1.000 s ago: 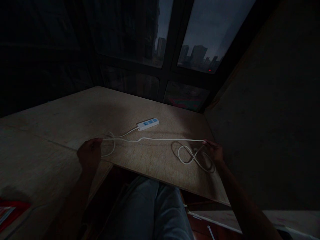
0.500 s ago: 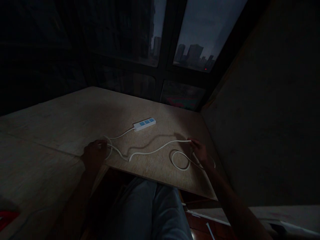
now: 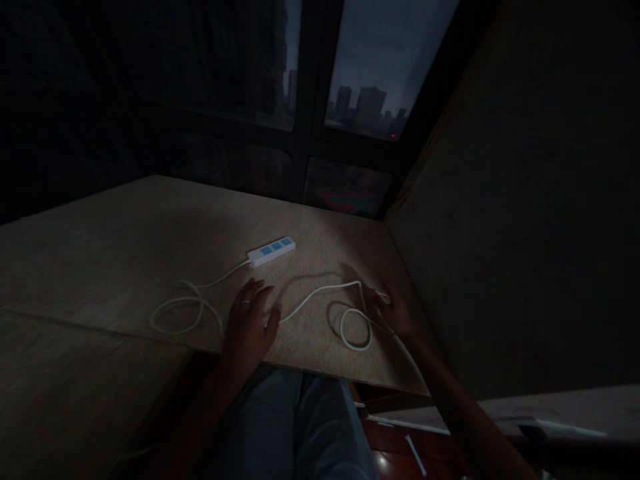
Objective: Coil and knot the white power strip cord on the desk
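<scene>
A white power strip (image 3: 271, 251) with blue sockets lies on the pale table (image 3: 150, 227). Its white cord (image 3: 310, 300) runs left into a loose loop, then right to a small coil. My left hand (image 3: 249, 321) lies on the table over the cord, fingers stretched out and apart. My right hand (image 3: 393, 310) rests at the coil's right side with its fingers bent around the cord near the cord's end. The light is very dim, so the exact grip is hard to make out.
A dark window (image 3: 370, 73) with a city skyline stands behind the table. A dark wall panel (image 3: 525, 220) closes the right side. The table's near edge runs just above my lap (image 3: 300, 427). A lower board (image 3: 75, 393) lies at the left.
My left hand let go of the cord and moved right, now flat on the table. The right hand came left, so the taut cord went slack. The view shifted right.
</scene>
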Demonstrator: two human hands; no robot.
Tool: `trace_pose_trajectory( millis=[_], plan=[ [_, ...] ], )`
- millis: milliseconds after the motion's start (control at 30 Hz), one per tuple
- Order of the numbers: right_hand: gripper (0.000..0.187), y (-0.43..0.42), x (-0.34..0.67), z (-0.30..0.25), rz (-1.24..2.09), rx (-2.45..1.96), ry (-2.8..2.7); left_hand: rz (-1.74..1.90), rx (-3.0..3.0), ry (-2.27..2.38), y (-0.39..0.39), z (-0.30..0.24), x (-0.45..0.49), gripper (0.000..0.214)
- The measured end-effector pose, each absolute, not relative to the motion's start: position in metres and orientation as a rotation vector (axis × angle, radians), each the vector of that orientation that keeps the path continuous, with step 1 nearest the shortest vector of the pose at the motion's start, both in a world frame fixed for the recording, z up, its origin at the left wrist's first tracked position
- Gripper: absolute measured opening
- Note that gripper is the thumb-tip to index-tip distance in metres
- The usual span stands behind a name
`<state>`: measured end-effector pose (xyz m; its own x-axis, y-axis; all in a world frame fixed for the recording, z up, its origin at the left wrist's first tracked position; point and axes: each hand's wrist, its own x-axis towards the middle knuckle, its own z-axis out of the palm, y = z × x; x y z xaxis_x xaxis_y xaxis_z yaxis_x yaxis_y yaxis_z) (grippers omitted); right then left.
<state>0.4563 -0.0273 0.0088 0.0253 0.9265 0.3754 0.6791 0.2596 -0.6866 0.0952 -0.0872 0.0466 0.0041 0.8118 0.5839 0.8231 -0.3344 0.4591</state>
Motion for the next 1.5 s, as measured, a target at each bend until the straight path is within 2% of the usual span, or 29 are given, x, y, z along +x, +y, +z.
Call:
trace_pose_trajectory(
  millis=[200,433,600,900,1033,1233,1333,1500],
  plan=[
    [0.054,-0.052,0.514,-0.006,0.229,-1.592,-1.605,-1.350,-2.556,-1.417,-0.104,0.063,0.169,0.032],
    [0.052,-0.062,0.529,-0.034,0.306,-1.725,-1.668,-0.988,-2.800,-1.212,-0.062,0.054,0.222,0.037],
    [0.045,-0.067,0.523,-0.038,0.292,-1.690,-1.526,-0.740,-2.858,-1.310,-0.031,0.032,0.243,0.042],
    [0.038,-0.075,0.521,-0.029,0.537,-1.642,-1.311,-0.632,-2.872,-1.513,-0.010,-0.013,0.244,0.060],
    [0.036,-0.076,0.521,-0.025,0.574,-1.592,-1.296,-0.747,-2.812,-1.501,-0.011,-0.023,0.240,0.049],
    [0.036,-0.072,0.527,-0.028,0.454,-1.453,-1.563,-0.873,-2.831,-1.514,-0.011,-0.025,0.236,0.028],
    [0.038,-0.072,0.523,-0.030,0.496,-1.449,-1.628,-0.927,-2.849,-1.521,-0.012,-0.024,0.235,0.023],
    [0.031,-0.075,0.510,-0.021,0.566,-1.423,-1.614,-0.995,-2.883,-1.577,-0.011,-0.021,0.235,0.016]
  ],
)
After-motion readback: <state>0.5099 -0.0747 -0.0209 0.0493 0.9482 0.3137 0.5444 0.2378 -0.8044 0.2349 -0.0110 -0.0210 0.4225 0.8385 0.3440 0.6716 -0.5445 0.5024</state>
